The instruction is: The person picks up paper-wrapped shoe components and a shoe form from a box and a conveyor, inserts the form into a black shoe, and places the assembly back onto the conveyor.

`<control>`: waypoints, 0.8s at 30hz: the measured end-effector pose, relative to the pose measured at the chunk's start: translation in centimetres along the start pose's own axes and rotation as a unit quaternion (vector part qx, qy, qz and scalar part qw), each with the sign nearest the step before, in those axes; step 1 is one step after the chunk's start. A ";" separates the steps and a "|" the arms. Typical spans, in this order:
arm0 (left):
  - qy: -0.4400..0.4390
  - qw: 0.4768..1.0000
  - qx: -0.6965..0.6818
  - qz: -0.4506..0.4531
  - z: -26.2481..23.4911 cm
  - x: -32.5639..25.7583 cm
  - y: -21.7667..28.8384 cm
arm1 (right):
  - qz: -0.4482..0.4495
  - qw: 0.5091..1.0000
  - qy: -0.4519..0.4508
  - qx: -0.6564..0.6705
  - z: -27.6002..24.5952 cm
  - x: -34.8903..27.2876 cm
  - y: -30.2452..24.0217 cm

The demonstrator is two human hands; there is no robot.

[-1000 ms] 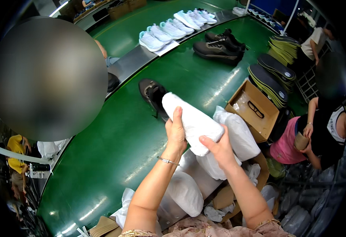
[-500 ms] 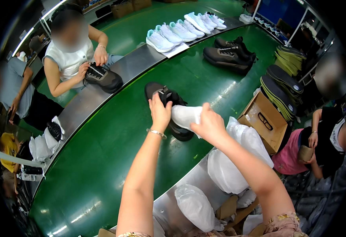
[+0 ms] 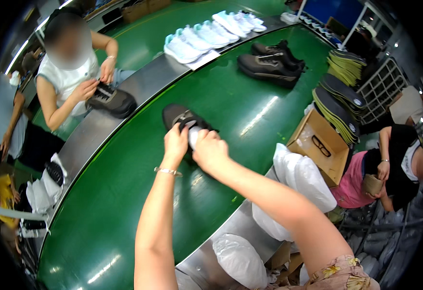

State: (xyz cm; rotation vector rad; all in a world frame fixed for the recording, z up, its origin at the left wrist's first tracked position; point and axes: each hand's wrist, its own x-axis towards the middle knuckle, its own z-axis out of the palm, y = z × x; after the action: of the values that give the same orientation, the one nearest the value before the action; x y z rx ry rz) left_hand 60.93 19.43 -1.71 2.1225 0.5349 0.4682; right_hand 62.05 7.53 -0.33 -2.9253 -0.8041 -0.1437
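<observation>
A dark grey-brown shoe lies on the green belt in front of me, its toe pointing away to the left. My left hand is closed on the shoe's upper at the opening. Bent fingers of my right hand hold a white paper wad, which is partly inside the shoe. Much of the wad and the heel end of the shoe are hidden behind my hands.
A similar pair of shoes stands farther along the belt. White shoes line the far metal edge, where a person handles another dark shoe. Insoles, a cardboard box and white stuffed bags are at the right.
My right hand has moved left and brought the white paper wad into the shoe's opening. Less of the wad shows now. My left hand has shifted to the edge of the opening.
</observation>
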 end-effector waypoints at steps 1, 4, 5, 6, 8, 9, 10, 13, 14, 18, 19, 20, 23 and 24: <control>-0.006 1.000 -0.016 -0.011 -0.3 0.0 -0.1 | 0.001 1.000 -0.009 0.026 0.2 0.0 -0.4; -0.037 0.998 -0.021 -0.043 -0.7 -0.4 0.8 | 0.041 0.993 -0.037 0.108 1.1 0.2 -0.3; -0.040 0.998 -0.026 -0.047 -0.7 -0.6 1.0 | 0.036 0.991 -0.046 0.117 1.7 0.5 -0.2; -0.041 0.997 -0.031 -0.052 -0.7 -0.7 1.0 | 0.030 0.990 -0.056 0.125 2.3 0.9 -0.1; -0.022 0.999 -0.038 -0.020 -0.4 -1.1 1.2 | 0.018 0.987 -0.067 0.148 3.3 2.0 0.2; -0.011 0.999 -0.039 -0.004 -0.4 -1.2 1.5 | 0.020 0.977 -0.079 0.198 3.6 2.7 0.4; -0.014 0.999 -0.025 0.013 -0.5 -1.5 1.7 | 0.005 0.978 -0.062 0.198 4.0 3.3 0.4; -0.016 0.998 -0.036 0.058 -0.1 -1.6 1.3 | -0.008 0.975 -0.080 0.206 4.9 4.0 0.8; -0.023 0.999 -0.026 -0.014 -1.1 -1.5 2.5 | -0.012 0.974 -0.086 0.207 4.4 4.3 0.3; 0.025 0.999 0.027 0.001 -0.5 -1.6 1.3 | 0.007 0.959 -0.104 0.262 2.6 3.8 -0.7; 0.031 0.998 0.049 -0.003 0.0 -1.2 1.1 | 0.014 0.957 -0.090 0.276 2.4 3.8 -0.3; 0.025 0.999 0.046 -0.012 0.2 -0.9 1.0 | -0.033 0.934 -0.208 0.288 0.3 4.4 1.0; 0.022 0.998 0.053 -0.010 -0.4 -0.7 0.7 | -0.093 0.927 -0.244 0.269 -7.1 2.4 3.9; 0.049 0.995 0.086 0.004 0.2 -0.7 0.5 | -0.123 0.928 -0.175 0.305 -9.3 1.4 6.6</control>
State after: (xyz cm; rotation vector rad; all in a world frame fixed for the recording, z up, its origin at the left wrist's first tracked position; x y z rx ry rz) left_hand 60.59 18.66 -1.49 2.2750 0.6430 0.5501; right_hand 66.08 1.42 8.57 -2.2742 -1.0319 0.5305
